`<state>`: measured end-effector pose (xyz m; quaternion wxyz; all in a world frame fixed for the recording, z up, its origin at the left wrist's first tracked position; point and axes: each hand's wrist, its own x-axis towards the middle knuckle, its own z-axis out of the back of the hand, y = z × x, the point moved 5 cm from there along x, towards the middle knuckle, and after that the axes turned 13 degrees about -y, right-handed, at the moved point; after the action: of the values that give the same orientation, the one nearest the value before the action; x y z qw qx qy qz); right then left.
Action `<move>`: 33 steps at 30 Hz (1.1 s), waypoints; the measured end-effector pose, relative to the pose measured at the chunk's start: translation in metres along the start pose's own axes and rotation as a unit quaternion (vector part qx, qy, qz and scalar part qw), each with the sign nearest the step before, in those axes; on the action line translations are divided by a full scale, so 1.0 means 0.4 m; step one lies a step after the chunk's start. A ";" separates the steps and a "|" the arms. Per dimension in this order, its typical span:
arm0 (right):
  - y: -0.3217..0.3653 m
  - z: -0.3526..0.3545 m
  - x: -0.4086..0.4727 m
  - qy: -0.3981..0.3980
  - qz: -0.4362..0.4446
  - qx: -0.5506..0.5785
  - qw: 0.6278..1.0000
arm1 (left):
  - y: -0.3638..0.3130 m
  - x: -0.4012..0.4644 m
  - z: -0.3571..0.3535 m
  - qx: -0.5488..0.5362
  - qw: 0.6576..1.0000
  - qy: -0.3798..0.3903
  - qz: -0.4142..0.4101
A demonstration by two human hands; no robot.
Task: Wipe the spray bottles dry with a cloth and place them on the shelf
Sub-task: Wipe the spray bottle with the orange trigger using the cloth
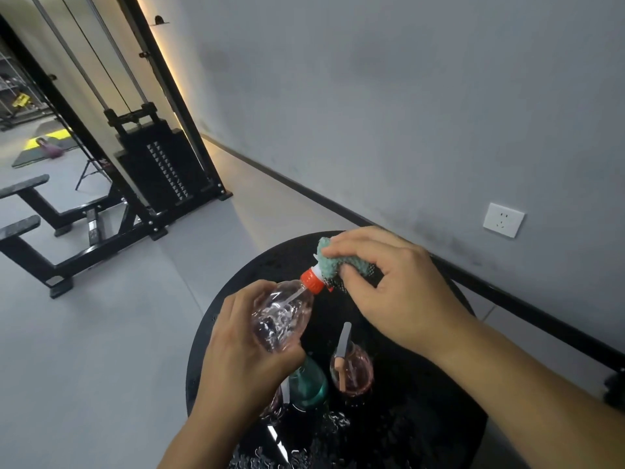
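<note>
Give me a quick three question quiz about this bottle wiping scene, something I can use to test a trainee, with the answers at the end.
1. True or false: the left hand holds the pink spray bottle tilted, with its orange collar pointing away from the person.
2. What does the right hand press against the bottle's spray head?
A. a green cloth
B. a sponge
C. a paper towel
3. Fill in: the other bottles wait on a round ____ table.

Key: 1 true; 2 A; 3 black.
</note>
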<state>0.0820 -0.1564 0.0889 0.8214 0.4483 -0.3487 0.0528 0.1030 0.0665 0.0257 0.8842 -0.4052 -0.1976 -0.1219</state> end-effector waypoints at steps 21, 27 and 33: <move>-0.096 0.067 0.039 -0.109 -0.125 0.005 0.986 | -0.006 0.013 0.014 -0.165 0.978 -0.024 0.129; -0.093 0.056 0.031 -0.088 -0.127 0.006 0.988 | 0.020 0.019 0.007 -0.303 0.926 -0.023 0.225; -0.095 0.049 0.030 -0.085 -0.134 0.010 0.987 | 0.022 0.019 -0.003 -0.370 0.888 -0.012 0.274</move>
<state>0.0960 -0.1969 0.0766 0.7837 0.5020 -0.3539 -0.0924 0.1135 0.0708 0.0226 0.6661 -0.7424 -0.0296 0.0656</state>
